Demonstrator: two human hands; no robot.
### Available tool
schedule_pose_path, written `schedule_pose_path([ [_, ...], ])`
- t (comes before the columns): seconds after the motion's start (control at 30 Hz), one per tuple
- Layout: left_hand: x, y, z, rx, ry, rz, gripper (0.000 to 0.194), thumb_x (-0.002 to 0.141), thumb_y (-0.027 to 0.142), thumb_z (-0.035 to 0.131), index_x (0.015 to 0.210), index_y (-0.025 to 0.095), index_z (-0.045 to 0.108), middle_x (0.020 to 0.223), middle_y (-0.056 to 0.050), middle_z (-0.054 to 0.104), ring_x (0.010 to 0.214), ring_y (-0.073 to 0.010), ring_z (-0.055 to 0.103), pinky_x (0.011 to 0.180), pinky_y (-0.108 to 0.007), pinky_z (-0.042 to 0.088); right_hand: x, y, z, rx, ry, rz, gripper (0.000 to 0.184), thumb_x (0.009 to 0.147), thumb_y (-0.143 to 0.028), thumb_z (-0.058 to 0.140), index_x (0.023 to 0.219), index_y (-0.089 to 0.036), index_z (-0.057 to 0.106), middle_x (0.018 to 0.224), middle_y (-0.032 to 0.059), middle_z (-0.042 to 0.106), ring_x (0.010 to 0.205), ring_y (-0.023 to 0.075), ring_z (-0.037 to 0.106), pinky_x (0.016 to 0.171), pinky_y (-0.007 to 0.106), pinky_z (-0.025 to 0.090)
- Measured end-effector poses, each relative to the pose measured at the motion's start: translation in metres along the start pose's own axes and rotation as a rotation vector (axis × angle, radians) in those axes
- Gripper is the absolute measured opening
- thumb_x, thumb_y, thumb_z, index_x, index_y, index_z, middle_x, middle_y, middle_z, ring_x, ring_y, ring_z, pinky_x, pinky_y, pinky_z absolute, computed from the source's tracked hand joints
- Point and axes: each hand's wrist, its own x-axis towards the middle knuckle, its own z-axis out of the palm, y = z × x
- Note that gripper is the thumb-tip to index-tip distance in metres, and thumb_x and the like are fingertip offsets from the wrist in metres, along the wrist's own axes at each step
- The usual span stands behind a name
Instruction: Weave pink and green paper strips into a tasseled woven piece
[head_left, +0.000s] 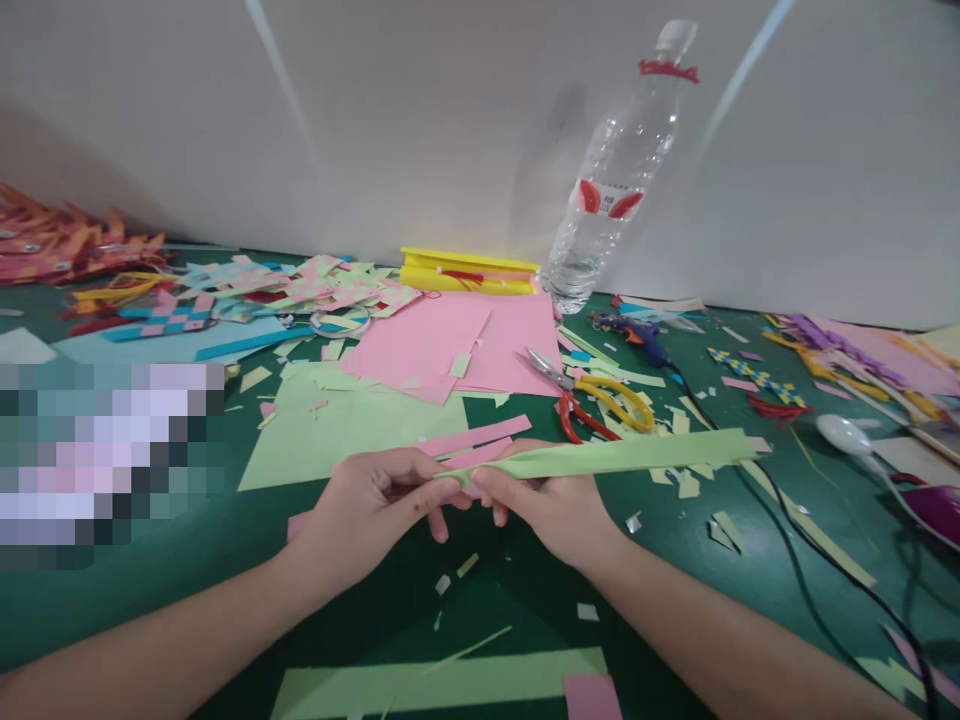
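Between both hands, above the green table, is a long light green paper strip (637, 455). My left hand (382, 495) pinches its left end between thumb and fingers. Close beside it, my right hand (551, 505) pinches the same strip, whose long free part reaches out to the right. A bit of pink shows at the fingertips, but I cannot tell whether it belongs to the held piece. Just behind the hands lie pink paper strips (491, 432). Scissors with red and yellow handles (611, 400) rest beyond my right hand.
Pink sheets (517, 345) and a light green sheet (300, 430) lie behind the hands. A plastic bottle (611, 170) leans by the wall. A blue glue gun (637, 335) trails a black cord (795, 520) along the right. Paper scraps are scattered about; another green strip (442, 680) lies in front.
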Motion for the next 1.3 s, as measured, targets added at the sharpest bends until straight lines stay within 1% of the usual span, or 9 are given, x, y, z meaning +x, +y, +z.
schedule_pose_path([
  [0.37, -0.003, -0.007, 0.001, -0.019, 0.011, 0.028, 0.028, 0.082, 0.040, 0.059, 0.065, 0.021, 0.068, 0.053, 0.001, 0.066, 0.048, -0.0132, 0.064, 0.054, -0.021, 0.052, -0.001, 0.001, -0.001, -0.093, -0.014, -0.012, 0.036, 0.082, -0.050, 0.060, 0.057, -0.023, 0.060, 0.049, -0.0037, 0.058, 0.049, 0.0115, 0.056, 0.054, 0.026, 0.046],
  [0.47, -0.002, -0.008, 0.000, -0.079, -0.022, 0.022, 0.023, 0.081, 0.037, 0.062, 0.066, 0.020, 0.067, 0.056, 0.000, 0.067, 0.053, -0.0140, 0.066, 0.056, -0.021, 0.053, -0.001, -0.001, -0.002, -0.101, -0.035, -0.044, 0.035, 0.082, -0.048, 0.060, 0.058, -0.023, 0.062, 0.049, -0.0032, 0.059, 0.049, 0.0120, 0.057, 0.051, 0.026, 0.045],
  [0.57, 0.000, -0.006, -0.001, -0.182, -0.034, -0.003, 0.012, 0.073, 0.032, 0.069, 0.075, 0.020, 0.070, 0.062, 0.001, 0.070, 0.055, -0.0143, 0.067, 0.055, -0.022, 0.054, -0.002, -0.005, -0.001, -0.088, -0.058, -0.082, 0.031, 0.082, -0.044, 0.062, 0.059, -0.023, 0.062, 0.051, -0.0024, 0.060, 0.049, 0.0125, 0.057, 0.050, 0.026, 0.047],
  [0.63, 0.001, -0.005, -0.001, -0.225, -0.048, -0.014, 0.012, 0.070, 0.029, 0.072, 0.078, 0.021, 0.072, 0.066, 0.001, 0.071, 0.054, -0.0138, 0.067, 0.055, -0.021, 0.054, -0.003, -0.007, -0.001, -0.092, -0.072, -0.097, 0.029, 0.082, -0.042, 0.062, 0.060, -0.023, 0.063, 0.053, -0.0024, 0.060, 0.050, 0.0128, 0.058, 0.051, 0.026, 0.048],
  [0.73, 0.001, -0.006, -0.001, -0.217, -0.100, -0.016, 0.009, 0.072, 0.029, 0.070, 0.071, 0.020, 0.072, 0.066, 0.000, 0.071, 0.054, -0.0128, 0.066, 0.054, -0.020, 0.054, -0.004, -0.006, -0.001, -0.120, -0.100, -0.103, 0.027, 0.082, -0.041, 0.062, 0.062, -0.023, 0.064, 0.054, -0.0032, 0.060, 0.051, 0.0122, 0.059, 0.052, 0.025, 0.049],
  [0.83, 0.001, -0.008, -0.001, -0.168, -0.094, -0.020, 0.013, 0.075, 0.030, 0.067, 0.068, 0.020, 0.072, 0.066, 0.000, 0.071, 0.052, -0.0115, 0.065, 0.052, -0.019, 0.053, -0.003, -0.003, -0.001, -0.147, -0.105, -0.079, 0.027, 0.083, -0.043, 0.061, 0.065, -0.023, 0.067, 0.056, -0.0028, 0.063, 0.056, 0.0127, 0.062, 0.057, 0.026, 0.051],
  [0.93, 0.003, -0.010, -0.004, -0.132, -0.044, -0.024, 0.017, 0.079, 0.034, 0.064, 0.071, 0.020, 0.071, 0.069, 0.000, 0.072, 0.049, -0.0103, 0.063, 0.050, -0.018, 0.051, 0.000, 0.002, -0.001, 0.000, -0.059, -0.079, 0.024, 0.082, -0.043, 0.062, 0.074, -0.023, 0.071, 0.065, -0.0008, 0.069, 0.064, 0.0150, 0.067, 0.062, 0.028, 0.054],
  [1.07, 0.005, -0.011, -0.008, -0.051, 0.006, -0.028, 0.018, 0.080, 0.035, 0.065, 0.072, 0.021, 0.071, 0.057, 0.002, 0.068, 0.049, -0.0105, 0.062, 0.053, -0.018, 0.050, 0.005, 0.006, 0.002, 0.246, 0.013, -0.070, 0.017, 0.076, -0.040, 0.069, 0.072, -0.024, 0.072, 0.070, -0.0006, 0.074, 0.065, 0.0160, 0.070, 0.062, 0.028, 0.058],
  [1.3, 0.003, -0.007, -0.003, -0.050, 0.009, 0.018, 0.017, 0.079, 0.035, 0.066, 0.072, 0.020, 0.071, 0.067, 0.001, 0.071, 0.048, -0.0096, 0.062, 0.050, -0.017, 0.048, 0.006, 0.004, 0.005, 0.294, 0.106, -0.046, 0.019, 0.076, -0.038, 0.072, 0.067, -0.021, 0.074, 0.058, 0.0003, 0.072, 0.051, 0.0139, 0.068, 0.050, 0.023, 0.054],
])
